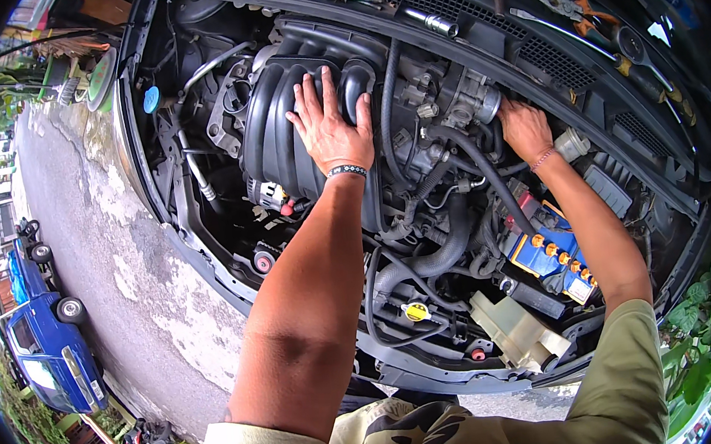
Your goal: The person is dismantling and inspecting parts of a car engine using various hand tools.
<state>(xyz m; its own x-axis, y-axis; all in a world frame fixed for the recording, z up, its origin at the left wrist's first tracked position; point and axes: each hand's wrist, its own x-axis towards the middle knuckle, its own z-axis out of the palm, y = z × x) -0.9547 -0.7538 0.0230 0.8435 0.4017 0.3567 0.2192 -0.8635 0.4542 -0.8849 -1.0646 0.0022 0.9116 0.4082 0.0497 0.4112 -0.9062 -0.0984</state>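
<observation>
My left hand [331, 130] lies flat with its fingers spread on the ribbed black plastic intake manifold [281, 118] of a car engine. My right hand [526, 130] reaches down beside the metal throttle body [474, 101], at the rear right of the engine. Its fingers dip behind that part and are mostly hidden, so whether they grip anything does not show. Just right of this hand is a pale round duct end [570, 144]. A thick black hose [482, 163] runs forward from near the throttle body.
A battery with orange caps [553, 250] sits under my right forearm. Near the front stand a yellow cap [416, 311] and a cream plastic reservoir [515, 326]. Along the windscreen cowl lie a socket [432, 21], orange-handled pliers [579, 14] and other tools. A blue truck [48, 337] is parked left.
</observation>
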